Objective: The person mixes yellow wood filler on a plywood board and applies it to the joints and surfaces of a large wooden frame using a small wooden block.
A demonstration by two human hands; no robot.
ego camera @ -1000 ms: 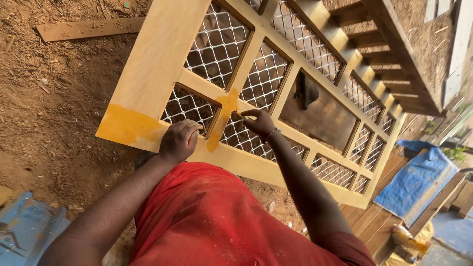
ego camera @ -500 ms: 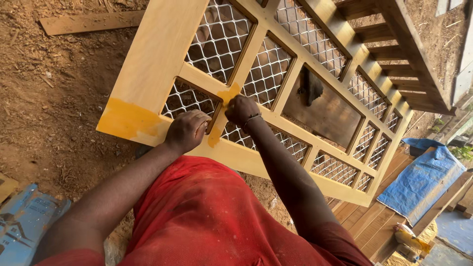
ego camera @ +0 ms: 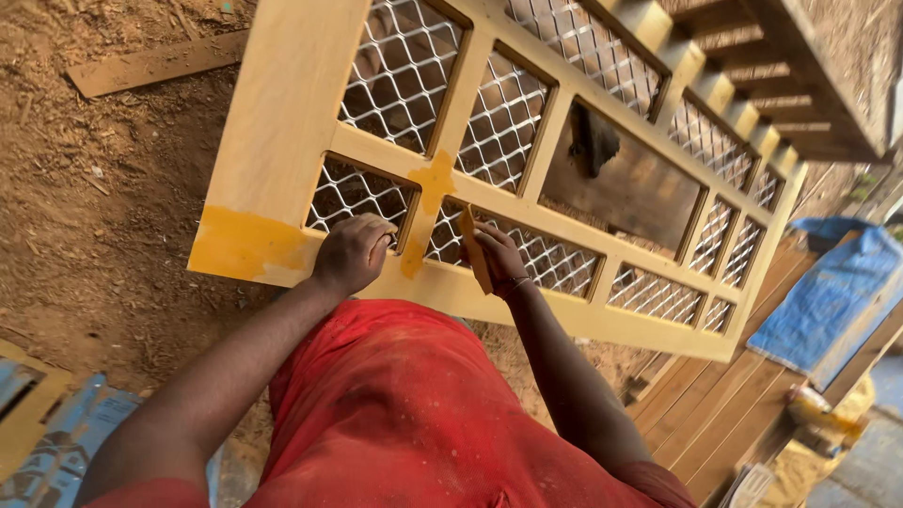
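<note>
Door frame (ego camera: pixel 292 103) pale yellow wood w/ darker orange-yellow patches (ego camera: pixel 243 243); mesh (ego camera: pixel 400 71) white, diamond pattern. Shirt (ego camera: pixel 395 414) red, pale specks. Tarp (ego camera: pixel 832 292) blue. Scraper (ego camera: pixel 475 249) in right hand (ego camera: pixel 499 256) prob. tan. Ground (ego camera: pixel 85 188) reddish-brown.

- Left hand (ego camera: pixel 353 252): closed in a loose fist, knuckles resting on the lower rail of the wooden door frame (ego camera: pixel 282 113).
- Just past its fingers (ego camera: pixel 374 226): a mesh panel (ego camera: pixel 356 196) of white diamond wire.
- Right hand (ego camera: pixel 499 256): grips a thin flat orange-brown sanding piece (ego camera: pixel 475 249), held on edge between the fingers and thumb.
- Beside that piece, toward the left hand: the upright bar with a darker orange filler patch (ego camera: pixel 431 183).
- A second orange patch (ego camera: pixel 243 243) sits on the frame corner, outside the left hand.
- Under the frame: bare dirt ground (ego camera: pixel 85 207) with wood scraps.
- Red shirt (ego camera: pixel 395 414) fills the near foreground.
</note>
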